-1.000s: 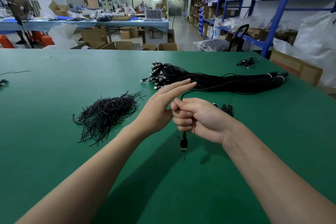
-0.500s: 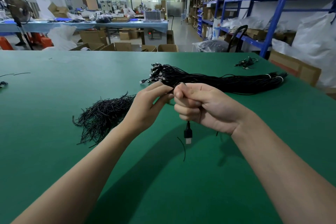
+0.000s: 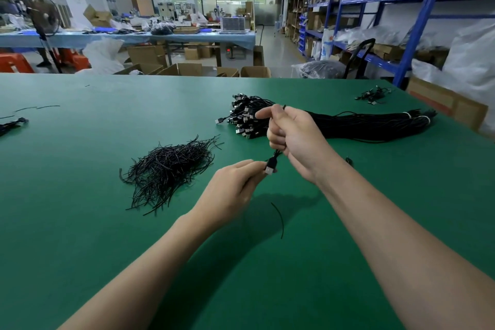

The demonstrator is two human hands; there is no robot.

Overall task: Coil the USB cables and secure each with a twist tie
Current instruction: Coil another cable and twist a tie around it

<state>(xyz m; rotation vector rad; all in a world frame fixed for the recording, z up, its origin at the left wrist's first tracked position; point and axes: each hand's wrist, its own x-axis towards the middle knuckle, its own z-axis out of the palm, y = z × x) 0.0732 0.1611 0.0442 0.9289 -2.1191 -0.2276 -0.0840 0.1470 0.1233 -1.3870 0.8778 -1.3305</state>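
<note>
A wide green table (image 3: 80,222) fills the foreground of a warehouse, with blue shelving (image 3: 417,24) at two o'clock. A long bundle of USB cables (image 3: 361,126) lies at one o'clock and a pile of twist ties (image 3: 171,169) at nine. At centre, the right hand (image 3: 297,139) is fisted round one USB cable (image 3: 276,155). Below it, the left hand (image 3: 233,190) pinches the cable's plug (image 3: 270,168). A loose twist tie (image 3: 280,218) lies at six.

1. Table (image 3: 80,222): matt green covering, smooth.
2. USB cable (image 3: 271,166), mid-table: black plastic sheath, bare metal plug tip.
3. Cable bundle (image 3: 361,126), 1 o'clock: matt black sheaths, glinting metal plugs.
4. Twist ties (image 3: 168,169), 9 o'clock: thin, black, faintly glossy.
5. Box (image 3: 450,107), 2 o'clock: dull brown cardboard.
</note>
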